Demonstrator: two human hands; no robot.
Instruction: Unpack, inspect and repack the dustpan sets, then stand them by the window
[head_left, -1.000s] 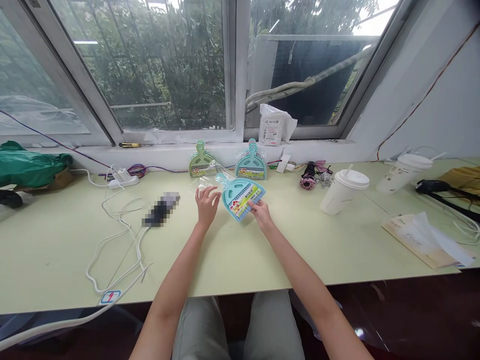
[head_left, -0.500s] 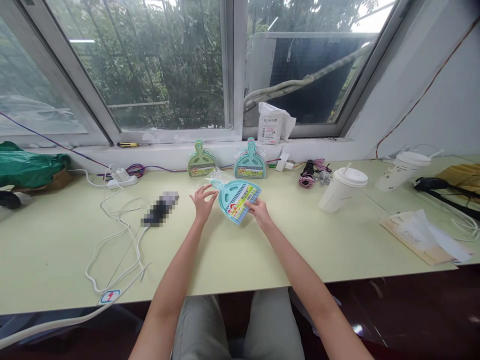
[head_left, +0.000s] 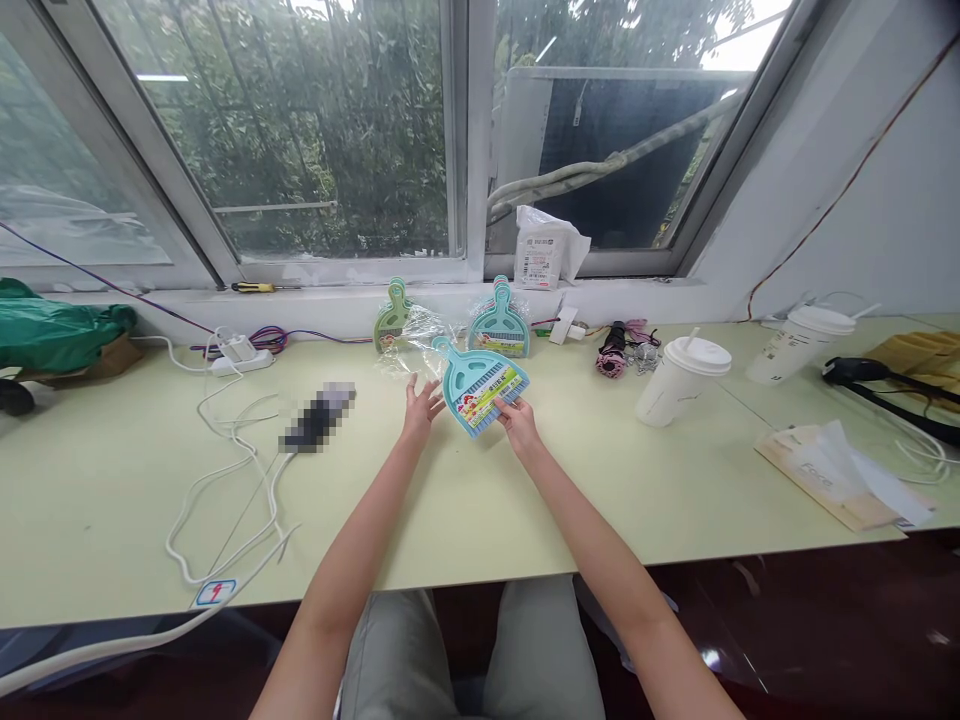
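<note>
In my right hand [head_left: 517,422] is a turquoise dustpan-and-brush set [head_left: 484,388], pinched at its lower right edge. It tilts above the table with its handle toward the upper left. A printed yellow-green label crosses the blue bristles. Clear plastic wrap [head_left: 424,338] spreads loosely around the handle. Beside the set's left edge, my left hand [head_left: 421,410] has its fingers apart, just under the wrap; whether they touch it I cannot tell. Behind, a green dustpan set [head_left: 390,328] and another turquoise set [head_left: 501,325] lean against the wall below the window.
White cables [head_left: 247,470] and a power strip [head_left: 241,363] lie to the left. A lidded paper cup [head_left: 679,385] stands to the right, near a pink-and-black bundle [head_left: 613,355] and a tissue packet [head_left: 825,475]. A white package [head_left: 540,255] sits on the sill.
The turquoise set has turned slightly and shifted right. My left hand has moved right and its fingers have come out of a near-pinch. The clear wrap now stands out wider near the handle.
</note>
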